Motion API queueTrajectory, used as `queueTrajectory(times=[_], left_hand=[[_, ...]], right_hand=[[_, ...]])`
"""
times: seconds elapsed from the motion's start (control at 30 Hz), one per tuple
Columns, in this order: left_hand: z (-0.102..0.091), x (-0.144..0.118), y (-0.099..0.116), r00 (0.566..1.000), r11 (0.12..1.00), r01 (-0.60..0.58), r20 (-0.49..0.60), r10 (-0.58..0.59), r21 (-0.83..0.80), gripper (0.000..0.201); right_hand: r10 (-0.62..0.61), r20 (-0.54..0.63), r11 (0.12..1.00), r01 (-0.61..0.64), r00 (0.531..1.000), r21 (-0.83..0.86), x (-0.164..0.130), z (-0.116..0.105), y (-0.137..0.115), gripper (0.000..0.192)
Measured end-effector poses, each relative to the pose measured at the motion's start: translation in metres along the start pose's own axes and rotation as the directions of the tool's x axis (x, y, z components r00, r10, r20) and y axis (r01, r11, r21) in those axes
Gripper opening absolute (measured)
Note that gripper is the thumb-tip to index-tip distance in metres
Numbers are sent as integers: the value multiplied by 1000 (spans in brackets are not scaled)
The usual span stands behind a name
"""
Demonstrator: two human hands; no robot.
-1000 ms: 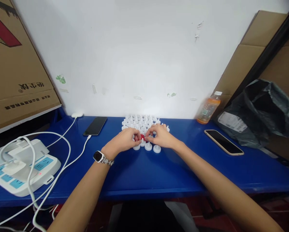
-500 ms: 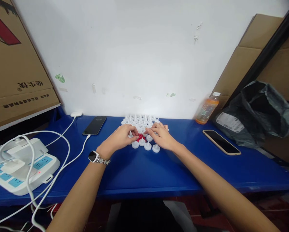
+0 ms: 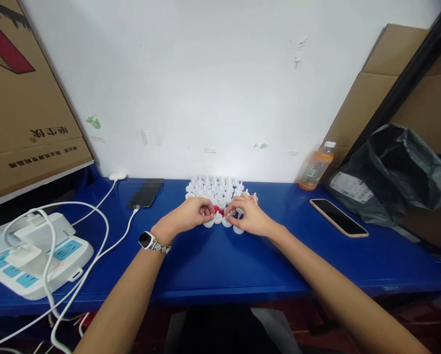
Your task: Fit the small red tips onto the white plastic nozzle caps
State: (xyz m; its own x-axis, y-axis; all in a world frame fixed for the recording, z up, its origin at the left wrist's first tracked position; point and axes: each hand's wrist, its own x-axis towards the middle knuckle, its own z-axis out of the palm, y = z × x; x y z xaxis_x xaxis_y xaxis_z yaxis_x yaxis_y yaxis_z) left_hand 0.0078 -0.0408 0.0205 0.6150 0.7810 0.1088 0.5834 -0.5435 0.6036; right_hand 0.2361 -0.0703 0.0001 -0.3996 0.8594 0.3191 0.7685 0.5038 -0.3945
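Several white round caps with thin upright spouts (image 3: 213, 189) stand close together on the blue table, in rows toward the wall. A small heap of red pieces (image 3: 218, 210) lies among the front ones, partly hidden by my fingers. At the heap's left side, my left hand (image 3: 191, 215) has thumb and fingertips pinched together over a front white cap. My right hand (image 3: 250, 214) pinches with thumb and forefinger at the spout of another front cap, right of the heap. What sits between the fingertips of either hand is too small to tell.
A dark phone (image 3: 146, 193) on a charging cable lies at left, near a white power strip (image 3: 39, 268) with looping cables. On the right are another phone (image 3: 338, 218), an orange drink bottle (image 3: 316, 167) and a dark plastic bag (image 3: 390, 172). A white wall (image 3: 213, 88) stands behind.
Both hands have come slightly nearer the front row. My right hand has lowered its thumb and forefinger from further back to a front cap; my left hand stays pinched.
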Motion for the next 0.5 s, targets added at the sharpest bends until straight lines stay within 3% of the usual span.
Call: queueTrajectory(times=[0.13, 0.23, 0.37, 0.5], left_hand=[[-1, -1, -1, 995, 997, -59, -75, 62, 43, 27], [0, -6, -7, 967, 984, -44, -241, 86, 175, 30], [-3, -28, -24, 870, 904, 209, -493, 3, 373, 30], [-24, -69, -47, 773, 809, 462, -613, -165, 363, 35]], right_hand=[[-5, -43, 1000, 6, 999, 22, 1, 2, 0, 13], [-2, -117, 998, 9, 993, 65, 2, 3, -5, 14], [10, -206, 993, 15, 978, 119, 10, 6, -14, 14], [-24, -252, 985, 65, 968, 158, 22, 11, -27, 11]])
